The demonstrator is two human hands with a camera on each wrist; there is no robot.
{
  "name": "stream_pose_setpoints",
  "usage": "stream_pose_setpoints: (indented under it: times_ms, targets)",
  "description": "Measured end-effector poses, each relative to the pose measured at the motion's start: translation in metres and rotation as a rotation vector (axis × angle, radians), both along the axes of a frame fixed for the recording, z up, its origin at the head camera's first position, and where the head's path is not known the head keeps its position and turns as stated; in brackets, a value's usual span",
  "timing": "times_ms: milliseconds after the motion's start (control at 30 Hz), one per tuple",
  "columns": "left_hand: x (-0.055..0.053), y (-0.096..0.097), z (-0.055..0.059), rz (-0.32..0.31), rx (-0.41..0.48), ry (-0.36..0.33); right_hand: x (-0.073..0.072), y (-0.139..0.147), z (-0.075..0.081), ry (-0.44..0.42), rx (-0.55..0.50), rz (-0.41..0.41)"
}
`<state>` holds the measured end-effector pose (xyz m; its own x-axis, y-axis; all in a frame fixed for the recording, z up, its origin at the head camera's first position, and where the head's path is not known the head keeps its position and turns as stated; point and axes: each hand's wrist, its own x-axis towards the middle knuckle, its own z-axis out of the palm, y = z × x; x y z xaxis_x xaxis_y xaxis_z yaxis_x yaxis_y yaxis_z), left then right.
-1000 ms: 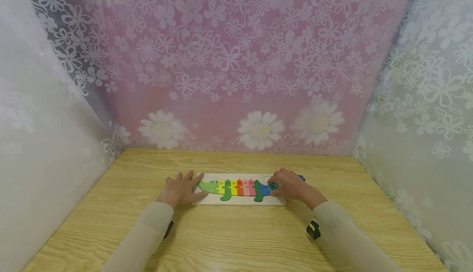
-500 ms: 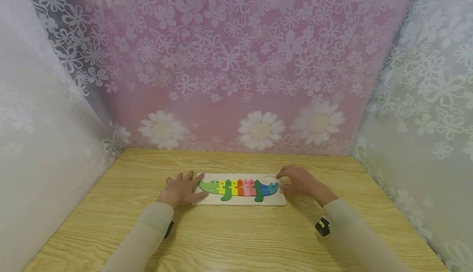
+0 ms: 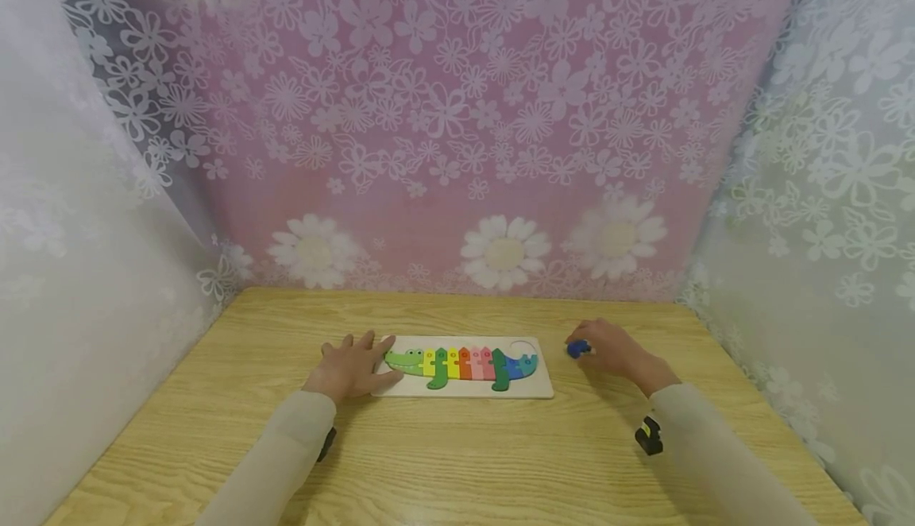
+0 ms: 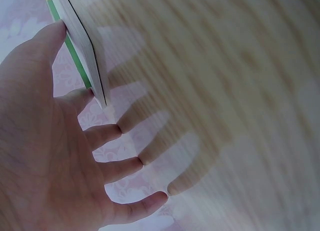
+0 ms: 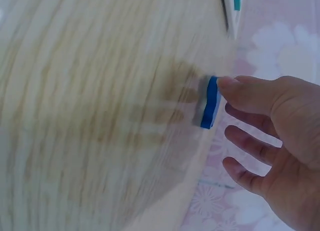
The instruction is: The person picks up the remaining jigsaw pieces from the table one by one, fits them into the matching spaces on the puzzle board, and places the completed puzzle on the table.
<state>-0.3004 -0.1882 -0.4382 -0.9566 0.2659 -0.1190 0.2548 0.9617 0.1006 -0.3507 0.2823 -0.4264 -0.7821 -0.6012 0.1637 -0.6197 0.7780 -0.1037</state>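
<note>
In the head view a pale wooden board [image 3: 457, 391] holds a crocodile puzzle [image 3: 465, 363] with a green head, several coloured body pieces and a teal tail piece [image 3: 527, 364]. Above the tail, a curved outline [image 3: 525, 346] on the board is bare. My left hand [image 3: 352, 365] lies with spread fingers over the board's left end, thumb and index on the board. Beyond the board's right end, my right hand [image 3: 611, 351] has thumb and fingertips at a wavy blue puzzle piece [image 5: 210, 102], close to the tabletop. The thumb meets one end of it; the index is partly hidden.
The board rests on a wood-grain table [image 3: 457, 454]. A pink flowered curtain [image 3: 457, 152] stands behind, with pale curtains [image 3: 836, 192] at both sides. A black wrist device [image 3: 649, 435] sits below the right sleeve.
My right hand has moved right from the tail, off the board, to the blue piece on the table. The teal tail piece is uncovered. The left hand and board stay put.
</note>
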Motion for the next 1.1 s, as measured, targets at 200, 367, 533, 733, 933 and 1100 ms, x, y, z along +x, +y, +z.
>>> stream_pose_setpoints:
  times_ms: [200,367,533,733,933,1100]
  targets:
    - [0.0,0.0,-0.001,-0.001,-0.01,0.007,0.0,0.002,0.0,0.045,0.035,-0.002]
    - [-0.001,-0.001,-0.002,-0.001,-0.006,0.005,-0.001,-0.001,-0.004,-0.002,0.037,-0.033]
    - [-0.003,-0.001,-0.004,0.0,-0.006,0.006,-0.004,-0.005,-0.009,-0.019,0.055,-0.058]
    - [-0.003,-0.001,-0.004,0.0,-0.006,0.005,-0.003,-0.01,-0.008,-0.06,0.066,-0.094]
    - [-0.002,-0.001,-0.003,-0.001,-0.004,0.007,-0.003,-0.009,-0.006,-0.121,0.03,-0.115]
    - [-0.002,-0.002,-0.003,-0.001,-0.007,0.006,-0.002,-0.003,-0.001,-0.162,0.008,-0.037]
